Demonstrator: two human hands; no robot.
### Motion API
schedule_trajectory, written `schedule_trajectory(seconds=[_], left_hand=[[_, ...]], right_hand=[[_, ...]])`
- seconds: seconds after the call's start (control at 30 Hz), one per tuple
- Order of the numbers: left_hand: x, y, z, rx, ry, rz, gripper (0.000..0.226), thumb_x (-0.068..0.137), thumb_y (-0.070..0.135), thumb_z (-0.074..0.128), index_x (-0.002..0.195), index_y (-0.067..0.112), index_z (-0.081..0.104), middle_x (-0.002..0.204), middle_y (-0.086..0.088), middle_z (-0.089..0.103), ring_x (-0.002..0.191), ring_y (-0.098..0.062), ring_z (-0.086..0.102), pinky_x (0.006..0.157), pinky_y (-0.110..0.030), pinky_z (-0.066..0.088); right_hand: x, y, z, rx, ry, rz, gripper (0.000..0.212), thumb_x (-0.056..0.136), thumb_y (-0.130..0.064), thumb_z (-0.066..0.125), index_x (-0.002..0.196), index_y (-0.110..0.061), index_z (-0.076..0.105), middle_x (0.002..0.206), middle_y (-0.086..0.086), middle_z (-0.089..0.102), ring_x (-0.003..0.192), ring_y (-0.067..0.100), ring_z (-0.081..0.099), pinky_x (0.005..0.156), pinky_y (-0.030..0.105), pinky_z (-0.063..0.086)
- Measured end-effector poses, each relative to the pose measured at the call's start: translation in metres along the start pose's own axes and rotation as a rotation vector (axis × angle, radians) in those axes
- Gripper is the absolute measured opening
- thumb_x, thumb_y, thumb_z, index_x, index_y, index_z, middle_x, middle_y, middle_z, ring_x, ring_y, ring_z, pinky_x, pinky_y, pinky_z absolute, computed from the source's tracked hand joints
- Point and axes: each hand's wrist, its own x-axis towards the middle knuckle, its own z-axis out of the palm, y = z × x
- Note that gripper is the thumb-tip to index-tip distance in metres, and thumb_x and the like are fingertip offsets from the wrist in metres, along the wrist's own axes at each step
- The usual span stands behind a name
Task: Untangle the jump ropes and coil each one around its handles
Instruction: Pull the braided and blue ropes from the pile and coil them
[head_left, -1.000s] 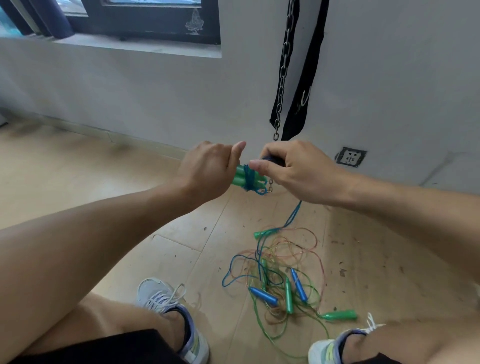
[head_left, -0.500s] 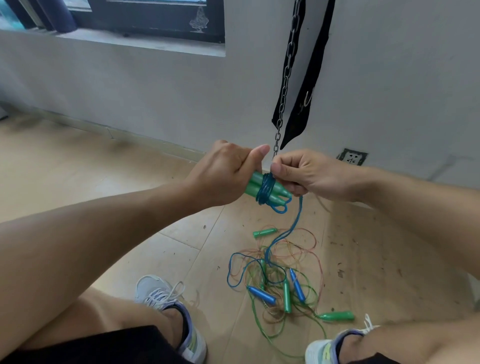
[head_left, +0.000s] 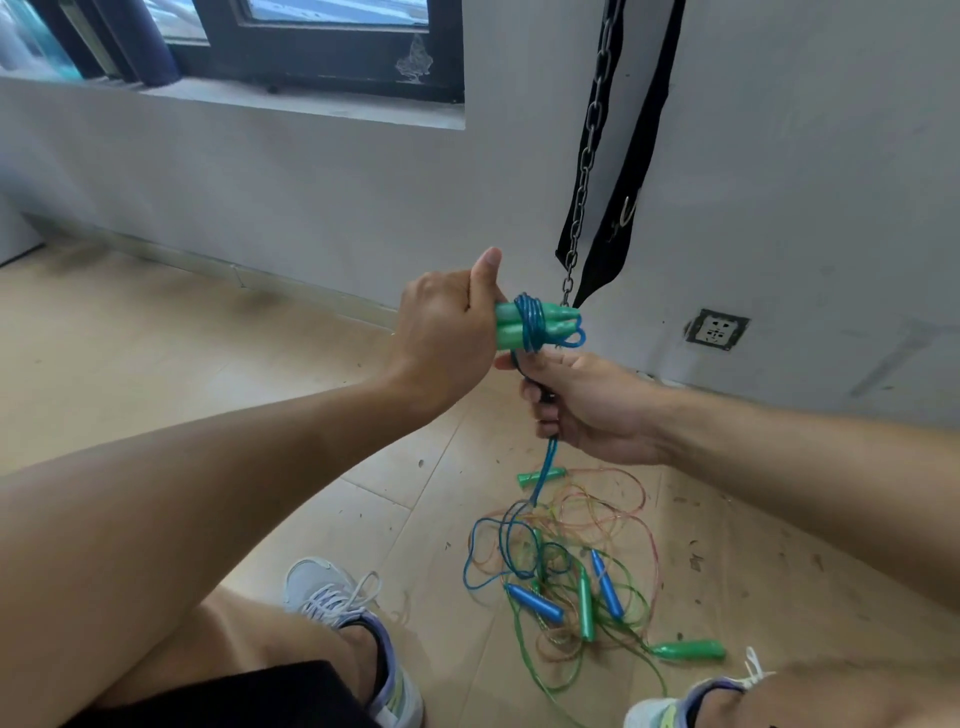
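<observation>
winding the blue rope (head_left: 530, 322) round the paired green handles (head_left: 537, 325), gripped in my left hand (head_left: 441, 332); my right hand (head_left: 587, 405) clutches the slack at 5 o'clock. i'd judge tight, side-by-side turns best, feeding from the floor tangle (head_left: 566, 566).

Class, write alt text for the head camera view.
A left hand grips two green handles wound with blue rope, which the right hand pulls taut. More tangled ropes lie on the floor.
</observation>
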Motion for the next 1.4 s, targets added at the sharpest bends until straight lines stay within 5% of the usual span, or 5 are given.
schedule_trajectory(seconds=[0.17, 0.47, 0.7, 1.03, 1.4], left_hand=[[0.008, -0.031, -0.006, 0.311, -0.084, 0.005, 0.062, 0.108, 0.041, 0.030, 0.073, 0.009, 0.071, 0.061, -0.005, 0.063, 0.053, -0.018, 0.055, 0.053, -0.029, 0.042], [0.008, -0.032, 0.000, 0.436, -0.155, 0.341, 0.061, 0.108, 0.037, 0.033, 0.062, 0.009, 0.062, 0.051, -0.005, 0.053, 0.048, -0.026, 0.044, 0.054, -0.034, 0.031], [0.002, -0.023, 0.004, 0.289, -0.222, 0.367, 0.056, 0.107, 0.036, 0.037, 0.053, 0.022, 0.041, 0.042, 0.008, 0.034, 0.041, -0.019, 0.036, 0.052, -0.032, 0.022], [-0.005, -0.023, 0.012, -0.168, -0.393, -0.441, 0.050, 0.098, 0.052, 0.045, 0.077, 0.009, 0.060, 0.066, -0.008, 0.053, 0.057, -0.021, 0.048, 0.058, -0.035, 0.041], [-0.002, -0.023, -0.003, 0.247, -0.546, 0.037, 0.053, 0.102, 0.031, 0.039, 0.053, 0.012, 0.032, 0.049, 0.000, 0.035, 0.047, -0.017, 0.032, 0.048, -0.035, 0.030]], right_hand=[[-0.012, 0.006, 0.025, -0.362, 0.013, -0.047, 0.027, 0.106, -0.032, 0.050, 0.118, -0.022, 0.072, 0.068, -0.001, 0.058, 0.050, 0.010, 0.044, 0.049, 0.022, 0.037], [-0.020, -0.018, 0.006, -0.903, 0.415, -0.490, 0.032, 0.102, -0.038, 0.053, 0.073, -0.025, 0.057, 0.070, -0.010, 0.055, 0.061, 0.005, 0.048, 0.060, 0.023, 0.035], [-0.016, -0.008, 0.000, -0.739, 0.340, -0.496, 0.028, 0.103, -0.039, 0.052, 0.083, -0.020, 0.055, 0.065, -0.013, 0.053, 0.059, 0.007, 0.047, 0.060, 0.028, 0.040], [-0.016, -0.002, 0.000, -0.926, 0.388, -0.661, 0.021, 0.104, -0.039, 0.050, 0.096, -0.020, 0.051, 0.068, -0.009, 0.054, 0.061, 0.009, 0.048, 0.055, 0.026, 0.036], [-0.013, -0.016, -0.018, -0.696, -0.035, -0.383, 0.019, 0.087, -0.031, 0.070, 0.084, -0.013, 0.067, 0.075, -0.005, 0.076, 0.057, 0.017, 0.070, 0.059, 0.020, 0.050]])
